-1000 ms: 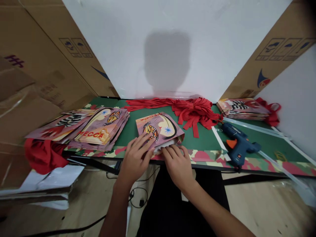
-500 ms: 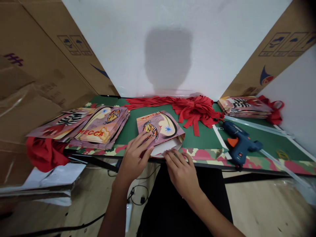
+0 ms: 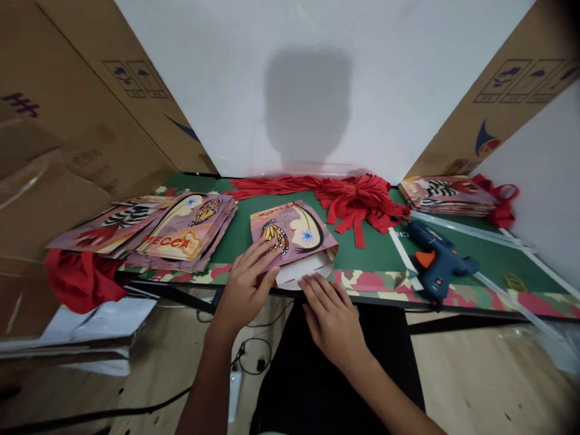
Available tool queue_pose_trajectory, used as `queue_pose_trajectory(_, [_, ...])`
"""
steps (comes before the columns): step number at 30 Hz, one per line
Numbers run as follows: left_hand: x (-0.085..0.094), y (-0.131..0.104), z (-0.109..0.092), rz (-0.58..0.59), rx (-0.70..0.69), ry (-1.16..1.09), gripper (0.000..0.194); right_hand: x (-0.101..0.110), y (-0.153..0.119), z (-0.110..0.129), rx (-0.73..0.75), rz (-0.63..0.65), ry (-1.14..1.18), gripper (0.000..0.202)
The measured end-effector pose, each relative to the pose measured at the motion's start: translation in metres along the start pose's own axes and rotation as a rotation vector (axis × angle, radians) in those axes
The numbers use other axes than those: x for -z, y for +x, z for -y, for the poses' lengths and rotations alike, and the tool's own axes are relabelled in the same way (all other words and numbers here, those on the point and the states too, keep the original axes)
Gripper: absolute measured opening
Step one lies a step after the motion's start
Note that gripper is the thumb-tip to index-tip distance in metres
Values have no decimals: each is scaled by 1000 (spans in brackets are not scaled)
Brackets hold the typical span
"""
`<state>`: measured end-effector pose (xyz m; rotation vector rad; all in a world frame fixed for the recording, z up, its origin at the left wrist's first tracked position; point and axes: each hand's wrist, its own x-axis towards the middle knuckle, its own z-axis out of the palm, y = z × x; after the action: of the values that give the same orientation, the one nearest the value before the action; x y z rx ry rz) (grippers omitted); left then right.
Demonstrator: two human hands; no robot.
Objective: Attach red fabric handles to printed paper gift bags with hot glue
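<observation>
- Change noted: the right hand (image 3: 338, 326) has drawn back from the left hand (image 3: 240, 293) over the last second, and more of the white flap (image 3: 304, 266) shows between them.
- Meaning, as judged: the near end of the paper bag (image 3: 296, 232) has been opened out, so its pale inner side can be reached; the flap would probably spring back if released.
- Left grip: fingers lie on the printed face beside the butterfly, thumb held apart at the near left corner; no pinch is visible.
- Right grip: fingers close together, tips pressed down on the near edge of the flap, thumb apart from them; nothing seen pinched.
- Bag position: under the left fingertips and just beyond the right ones, resting on the green table (image 3: 374, 257) at its near edge.
- Bag condition: mauve print with orange butterfly and blue star, red lettering along the far side, slightly skewed, near right corner raised and gaping. Small marks show on the flap, too small to identify.
- Surroundings: a stack of printed bags (image 3: 202, 223) lies left of the left hand; red straps (image 3: 357, 202) lie beyond the bag; a blue glue gun (image 3: 439, 269) lies right of the right hand, touched by neither hand.
</observation>
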<state>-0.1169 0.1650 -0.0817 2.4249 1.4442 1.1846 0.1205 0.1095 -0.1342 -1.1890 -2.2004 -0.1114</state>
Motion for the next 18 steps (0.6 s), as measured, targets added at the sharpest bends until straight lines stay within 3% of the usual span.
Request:
queue_pose_trajectory(4, [5, -3, -13, -24, -11, -22, 41, 2, 3, -2, -7, 24, 44, 56])
queue_pose_trajectory(7, [9, -15, -42, -209, -58, -28, 44, 5, 5, -4, -11, 36, 68, 54])
queue_pose_trajectory(9, [7, -25, -64, -289, -202, -8, 38, 6, 5, -6, -8, 55, 84, 54])
queue_pose_trajectory(11, [0, -31, -79, -133, -374, 24, 40, 8, 5, -8, 5, 79, 108, 56])
queue_pose_trajectory(12, [-5, -33, -82, -79, -388, 83, 41, 8, 6, -9, 12, 90, 120, 58])
queue_pose_trajectory(18, [-26, -26, -60, 168, -257, 480, 51, 18, 12, -20, 59, 96, 219, 65])
